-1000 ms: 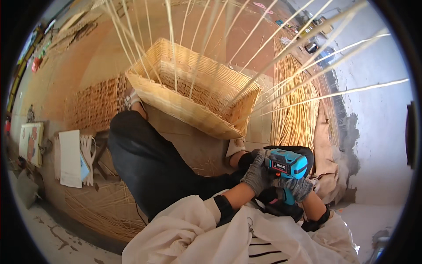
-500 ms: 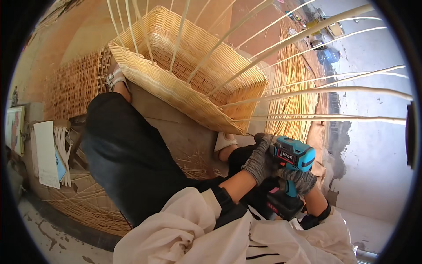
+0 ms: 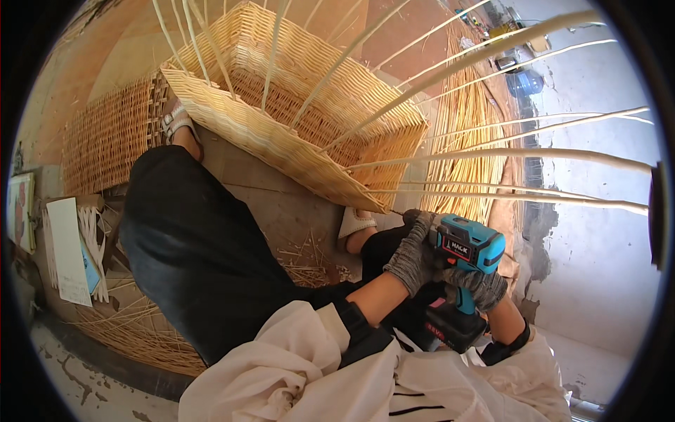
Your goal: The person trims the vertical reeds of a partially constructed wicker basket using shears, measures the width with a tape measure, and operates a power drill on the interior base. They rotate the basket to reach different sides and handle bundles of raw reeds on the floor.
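Observation:
A teal and black cordless drill [image 3: 472, 238] is held in both my hands, which wear grey knitted gloves. My right hand [image 3: 484, 287] wraps round its grip, above the black battery [image 3: 453, 327]. Around the front of the drill, by the chuck, my left hand [image 3: 415, 259] is closed. The thin bit points at the near right corner of a large woven wicker basket [image 3: 274, 151]; whether it has entered the weave is too small to tell. Long pale stakes [image 3: 485, 53] stick up and out from the basket's near side and right end.
A bundle of long thin rods [image 3: 464, 133] lies right of the basket, near a peeling white wall [image 3: 590, 253]. Another woven panel [image 3: 105, 141] stands at left. A small stand [image 3: 91, 239] with a white card [image 3: 69, 250] and loose cane strips [image 3: 148, 330] are lower left.
The basket and its stakes sit slightly further left and higher in the picture. Both hands keep the same hold on the drill, whose tip stays at the basket's corner.

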`<move>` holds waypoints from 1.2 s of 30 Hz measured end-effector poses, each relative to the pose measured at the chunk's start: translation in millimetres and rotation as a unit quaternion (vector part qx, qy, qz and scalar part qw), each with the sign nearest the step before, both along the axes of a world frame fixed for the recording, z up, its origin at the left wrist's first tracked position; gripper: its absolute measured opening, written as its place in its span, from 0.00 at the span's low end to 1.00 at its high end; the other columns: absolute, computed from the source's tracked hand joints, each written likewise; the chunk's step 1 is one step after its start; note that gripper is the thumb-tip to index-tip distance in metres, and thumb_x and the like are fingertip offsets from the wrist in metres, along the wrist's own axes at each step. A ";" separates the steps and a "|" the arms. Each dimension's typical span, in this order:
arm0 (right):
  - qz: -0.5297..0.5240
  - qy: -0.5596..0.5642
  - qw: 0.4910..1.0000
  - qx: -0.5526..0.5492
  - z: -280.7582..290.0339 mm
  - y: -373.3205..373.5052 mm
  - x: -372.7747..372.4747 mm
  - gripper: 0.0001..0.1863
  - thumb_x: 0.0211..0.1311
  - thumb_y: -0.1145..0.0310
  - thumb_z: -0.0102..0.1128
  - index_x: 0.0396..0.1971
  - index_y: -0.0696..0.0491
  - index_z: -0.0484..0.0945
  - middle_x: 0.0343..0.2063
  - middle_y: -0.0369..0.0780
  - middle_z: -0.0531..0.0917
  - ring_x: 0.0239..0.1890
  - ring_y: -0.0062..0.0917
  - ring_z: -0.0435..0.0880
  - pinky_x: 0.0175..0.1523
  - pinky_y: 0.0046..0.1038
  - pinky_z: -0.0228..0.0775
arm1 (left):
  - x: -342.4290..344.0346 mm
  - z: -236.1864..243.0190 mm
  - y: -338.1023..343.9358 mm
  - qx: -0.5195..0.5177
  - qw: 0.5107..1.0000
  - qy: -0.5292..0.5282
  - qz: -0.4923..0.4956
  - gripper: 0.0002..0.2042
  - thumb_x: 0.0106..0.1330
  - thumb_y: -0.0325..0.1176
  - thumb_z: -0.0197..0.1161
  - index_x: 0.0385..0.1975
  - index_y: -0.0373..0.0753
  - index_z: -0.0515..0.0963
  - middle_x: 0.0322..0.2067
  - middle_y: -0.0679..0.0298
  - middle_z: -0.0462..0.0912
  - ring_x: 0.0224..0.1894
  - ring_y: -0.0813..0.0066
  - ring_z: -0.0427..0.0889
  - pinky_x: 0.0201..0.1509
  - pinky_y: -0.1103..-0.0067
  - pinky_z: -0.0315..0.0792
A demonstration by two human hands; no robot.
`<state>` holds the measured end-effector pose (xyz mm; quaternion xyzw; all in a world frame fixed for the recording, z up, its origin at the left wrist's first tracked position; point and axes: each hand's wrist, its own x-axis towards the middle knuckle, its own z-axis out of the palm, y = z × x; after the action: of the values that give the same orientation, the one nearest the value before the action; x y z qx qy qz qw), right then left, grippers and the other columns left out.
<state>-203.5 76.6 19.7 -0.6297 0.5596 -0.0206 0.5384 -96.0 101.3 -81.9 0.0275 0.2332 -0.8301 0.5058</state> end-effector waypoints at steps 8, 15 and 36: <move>-0.058 -0.015 0.996 0.064 4.6 1.5 2.9 0.24 0.35 0.80 0.65 0.39 0.55 0.69 0.25 0.37 0.76 0.18 0.23 0.75 0.20 0.23 0.71 | -0.9 2.0 0.7 -0.015 1.000 -0.007 0.004 0.22 0.53 0.63 0.45 0.30 0.50 0.70 0.22 0.66 0.73 0.20 0.68 0.71 0.19 0.67 0.66; -0.051 0.028 0.991 0.123 21.8 -12.8 24.9 0.19 0.39 0.76 0.63 0.36 0.56 0.71 0.24 0.39 0.77 0.17 0.24 0.74 0.20 0.23 0.70 | -6.6 -9.4 -6.5 -0.026 0.999 0.009 0.046 0.22 0.52 0.62 0.46 0.29 0.50 0.70 0.22 0.65 0.73 0.20 0.69 0.70 0.17 0.71 0.62; -0.083 0.052 0.980 0.172 25.3 -0.6 31.5 0.14 0.40 0.79 0.60 0.30 0.56 0.69 0.15 0.40 0.74 0.13 0.27 0.73 0.19 0.27 0.70 | -3.8 6.9 5.3 0.061 0.972 0.172 0.148 0.14 0.58 0.45 0.52 0.38 0.44 0.69 0.35 0.68 0.73 0.41 0.72 0.71 0.47 0.68 0.66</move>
<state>-172.0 76.0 45.0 -0.4793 0.6322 0.0636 0.6054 -99.8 106.6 -75.0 -0.1200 0.3682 -0.7227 0.5725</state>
